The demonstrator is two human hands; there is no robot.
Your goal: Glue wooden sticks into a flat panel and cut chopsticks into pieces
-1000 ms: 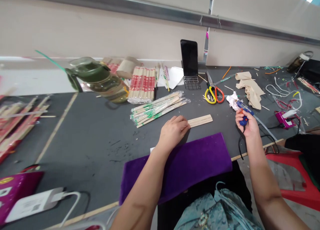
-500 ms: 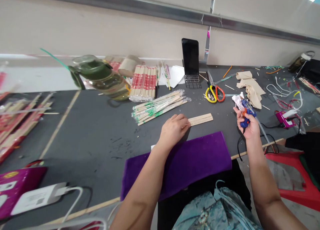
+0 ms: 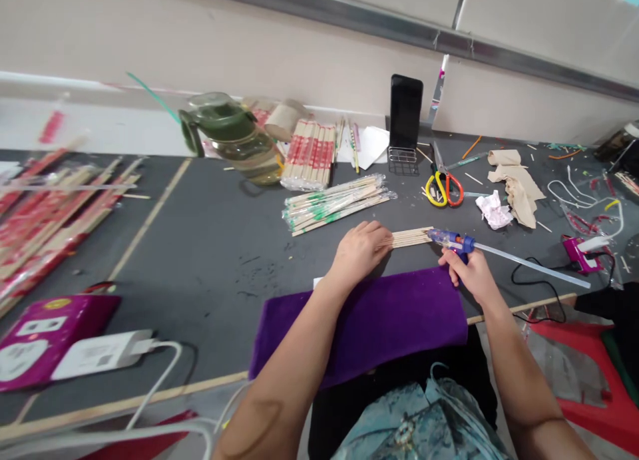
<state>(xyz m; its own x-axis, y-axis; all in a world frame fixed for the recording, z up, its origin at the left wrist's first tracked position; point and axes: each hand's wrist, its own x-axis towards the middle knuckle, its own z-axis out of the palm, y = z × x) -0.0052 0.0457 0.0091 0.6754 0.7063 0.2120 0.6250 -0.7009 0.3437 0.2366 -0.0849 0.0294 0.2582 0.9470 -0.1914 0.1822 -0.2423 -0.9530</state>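
My left hand [image 3: 360, 252] lies over the near end of a flat row of wooden sticks [image 3: 410, 238], its curled fingers holding them side by side against the table. In my right hand [image 3: 469, 273] is a blue hot glue gun [image 3: 452, 239]. Its nozzle meets the far right end of the sticks; whether glue has come out is too small to tell. A long clear glue stick [image 3: 534, 263] juts from the back of the gun. Below both hands a purple cloth [image 3: 399, 313] hangs over the table edge.
Wrapped chopsticks with green print [image 3: 334, 204] and a red-printed pack [image 3: 308, 154] lie behind, near a green-lidded jug [image 3: 239, 140]. A phone [image 3: 405, 110] leans on a wire stand. Scissors [image 3: 444, 184], crumpled tissue [image 3: 494, 210] and a purple power socket [image 3: 582, 255] are at right.
My right hand has brought the glue gun left from beside the crumpled tissue to the ends of the sticks. My left hand keeps holding the sticks. The view has shifted slightly.
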